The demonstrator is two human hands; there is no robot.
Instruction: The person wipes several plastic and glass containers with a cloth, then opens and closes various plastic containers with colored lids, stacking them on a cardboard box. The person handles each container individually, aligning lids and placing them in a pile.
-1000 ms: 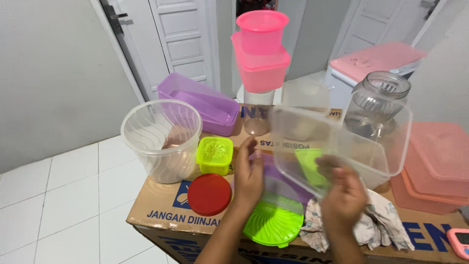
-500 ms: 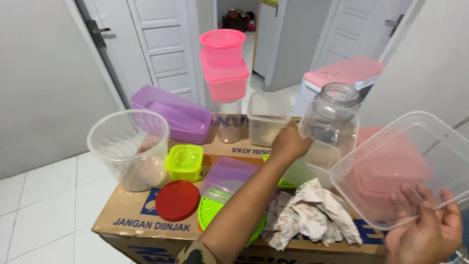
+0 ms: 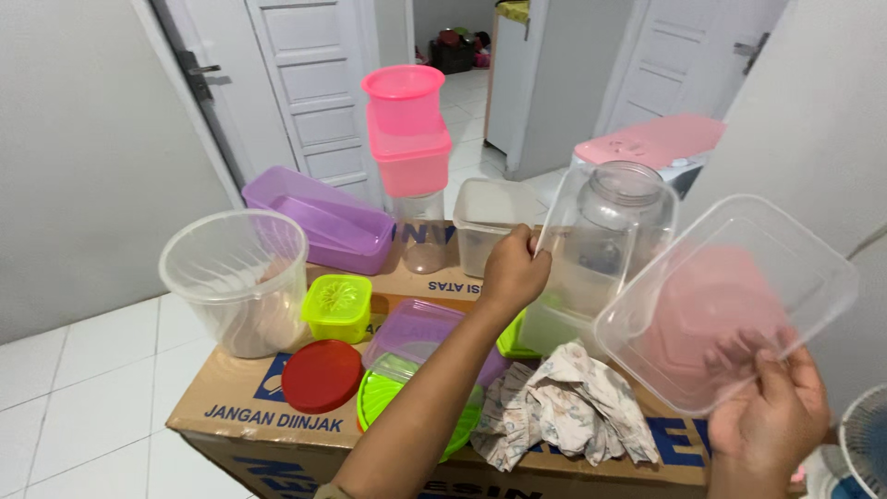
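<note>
My left hand point(image 3: 513, 270) reaches across the cardboard box point(image 3: 268, 411) and grips the edge of a clear flat lid point(image 3: 568, 245), which is tilted up in front of a big clear jar point(image 3: 621, 208). My right hand point(image 3: 769, 418) holds a clear rectangular container point(image 3: 730, 296) by its lower corner, raised off the box at the right with its open side facing me. A crumpled patterned cloth point(image 3: 565, 416) lies on the box between my arms.
On the box stand a clear round tub point(image 3: 231, 277), a purple tray point(image 3: 319, 217), stacked pink containers point(image 3: 407, 129), a small lime box point(image 3: 337, 307), a red lid point(image 3: 321, 374), a green lid point(image 3: 407, 411), a purple container point(image 3: 427, 331) and a clear square container point(image 3: 490, 217). Doors stand behind.
My left hand has closed on the clear lid and tipped it up in front of the jar. My right hand has raised the clear container slightly and brought it a little to the left.
</note>
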